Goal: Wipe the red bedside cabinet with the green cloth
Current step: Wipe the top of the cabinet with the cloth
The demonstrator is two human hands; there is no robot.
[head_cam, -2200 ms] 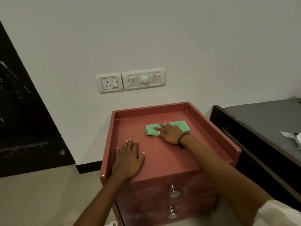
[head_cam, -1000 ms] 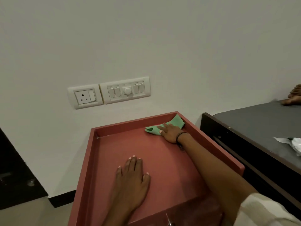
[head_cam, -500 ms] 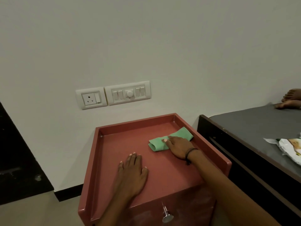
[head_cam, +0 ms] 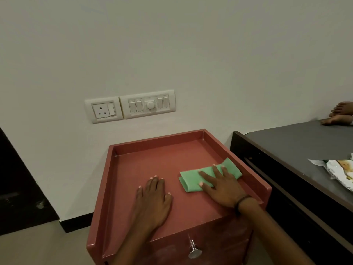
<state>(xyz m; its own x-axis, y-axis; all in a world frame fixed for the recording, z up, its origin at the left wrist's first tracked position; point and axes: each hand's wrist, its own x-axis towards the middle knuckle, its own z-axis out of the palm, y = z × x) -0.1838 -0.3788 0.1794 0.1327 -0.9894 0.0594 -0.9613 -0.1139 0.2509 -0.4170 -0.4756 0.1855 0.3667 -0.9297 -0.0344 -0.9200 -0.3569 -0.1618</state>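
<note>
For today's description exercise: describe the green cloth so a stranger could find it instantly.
Find the red bedside cabinet below the wall switches. On its top, near the right rim, the green cloth lies folded flat under the right hand. It is the only green thing there; the left hand rests on bare red surface.

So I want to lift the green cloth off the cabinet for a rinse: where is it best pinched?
Probably the green cloth at its folded left end, which sticks out clear of the right hand pressing it flat. Come from above and the left, over bare cabinet top; the right end lies close to the raised rim.
</note>
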